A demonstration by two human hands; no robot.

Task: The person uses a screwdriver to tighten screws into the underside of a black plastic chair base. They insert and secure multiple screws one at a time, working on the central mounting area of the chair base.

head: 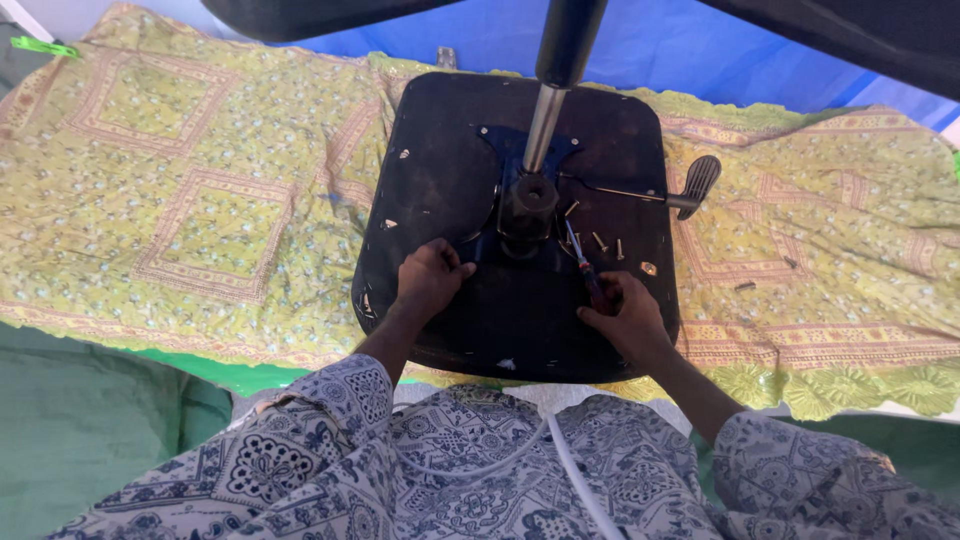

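Head view: an upturned chair seat lies on a yellow patterned cloth, its metal column rising toward the camera from the plate at the centre. The right hand is closed round a screwdriver; the long axis runs from that hand up and left, with the tip near the plate's near-right edge. The left hand rests curled on the seat, fingertips touching the plate's near-left edge. Both hands sit just nearer than the plate, apart, one each side. Loose screws lie just right of the tip; a lever sticks out to the right
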